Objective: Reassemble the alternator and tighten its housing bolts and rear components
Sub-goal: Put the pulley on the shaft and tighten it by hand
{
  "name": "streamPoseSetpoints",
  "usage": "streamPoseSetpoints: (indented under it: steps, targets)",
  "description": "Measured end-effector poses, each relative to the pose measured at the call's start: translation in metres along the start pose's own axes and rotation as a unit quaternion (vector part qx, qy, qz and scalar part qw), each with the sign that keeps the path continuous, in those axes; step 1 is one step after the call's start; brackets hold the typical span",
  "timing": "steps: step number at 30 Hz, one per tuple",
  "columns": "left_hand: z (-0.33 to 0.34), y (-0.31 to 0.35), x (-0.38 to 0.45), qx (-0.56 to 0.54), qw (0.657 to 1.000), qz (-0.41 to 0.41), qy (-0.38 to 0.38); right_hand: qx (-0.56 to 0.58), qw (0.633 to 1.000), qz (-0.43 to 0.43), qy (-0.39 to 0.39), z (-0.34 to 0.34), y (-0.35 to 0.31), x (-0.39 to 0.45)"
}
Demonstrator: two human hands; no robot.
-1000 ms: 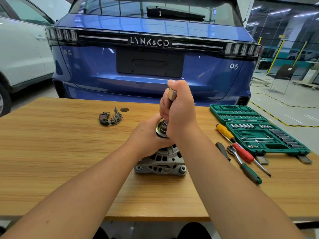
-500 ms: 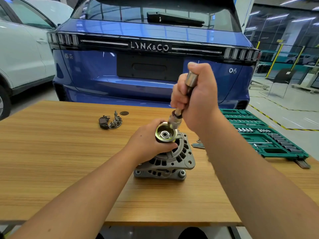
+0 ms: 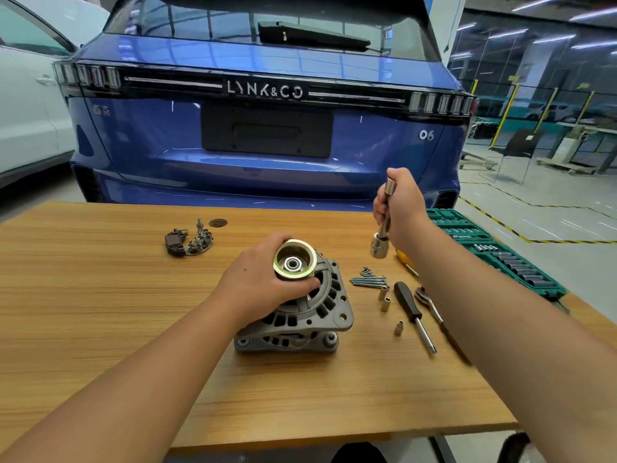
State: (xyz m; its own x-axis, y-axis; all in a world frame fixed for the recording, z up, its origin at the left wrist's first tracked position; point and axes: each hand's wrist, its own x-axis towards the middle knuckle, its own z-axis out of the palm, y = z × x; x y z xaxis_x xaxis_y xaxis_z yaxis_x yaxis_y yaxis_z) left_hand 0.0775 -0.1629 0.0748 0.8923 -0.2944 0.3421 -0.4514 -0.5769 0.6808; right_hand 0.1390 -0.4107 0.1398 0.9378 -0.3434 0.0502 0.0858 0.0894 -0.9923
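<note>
Your left hand curls around the brass-coloured pulley atop the grey cast-metal alternator, which stands mid-way across the light wooden table. Your right hand grips a silver socket driver upright in the air, just right of the alternator. Long thin bolts lie beside the housing.

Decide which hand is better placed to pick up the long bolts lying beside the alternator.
Probably the right hand: it hangs over the bolts, though it must first put down its socket tool. The left hand grips the pulley.
</note>
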Motion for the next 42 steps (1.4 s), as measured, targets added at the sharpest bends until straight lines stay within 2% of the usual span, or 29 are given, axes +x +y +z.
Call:
streamPoseSetpoints:
  steps: [8,20,22,24,25,26,27,29,31,33,35,36,39,42]
  targets:
    - [0.0,-0.006,0.002,-0.008,1.0,0.005,0.007,-0.068,0.986,0.064,0.135,-0.041,0.056,0.044]
    - [0.0,-0.004,0.001,-0.007,1.0,0.002,0.011,-0.062,0.983,0.072,0.155,-0.05,0.062,0.061]
    - [0.0,-0.003,0.001,-0.008,1.0,-0.001,0.007,-0.178,0.967,0.027,0.178,-0.05,0.06,0.059]
    - [0.0,-0.003,0.001,-0.009,1.0,-0.002,0.0,-0.371,0.898,-0.058,0.228,-0.05,0.058,0.05]
    - [-0.001,-0.003,0.001,-0.011,1.0,-0.003,-0.005,-0.426,0.864,-0.113,0.245,-0.048,0.056,0.043]
    - [-0.001,-0.002,0.0,-0.015,1.0,-0.005,-0.01,-0.441,0.847,-0.168,0.246,-0.043,0.052,0.034]
    - [-0.002,-0.001,0.0,-0.021,1.0,-0.009,-0.017,-0.43,0.846,-0.216,0.231,-0.037,0.047,0.024]
    - [-0.006,0.002,-0.003,-0.035,0.999,-0.016,-0.029,-0.372,0.877,-0.259,0.157,-0.02,0.038,0.001]
    - [-0.007,0.003,-0.007,-0.066,0.998,-0.021,-0.008,-0.302,0.929,-0.205,0.055,0.005,0.035,-0.028]
    - [-0.003,0.001,-0.007,-0.102,0.99,-0.053,0.081,-0.245,0.968,-0.038,-0.043,0.03,0.042,-0.055]
    - [-0.002,-0.002,-0.005,-0.082,0.974,-0.137,0.16,-0.219,0.961,0.133,-0.106,0.046,0.055,-0.074]
    - [-0.002,-0.006,-0.004,-0.065,0.965,-0.198,0.16,-0.206,0.955,0.177,-0.12,0.05,0.06,-0.08]
    - [-0.003,-0.013,-0.007,-0.111,0.93,-0.348,0.033,-0.117,0.954,0.237,-0.138,0.046,0.068,-0.084]
    - [-0.01,-0.014,-0.009,-0.206,0.88,-0.424,-0.048,-0.086,0.944,0.276,-0.157,0.038,0.075,-0.084]
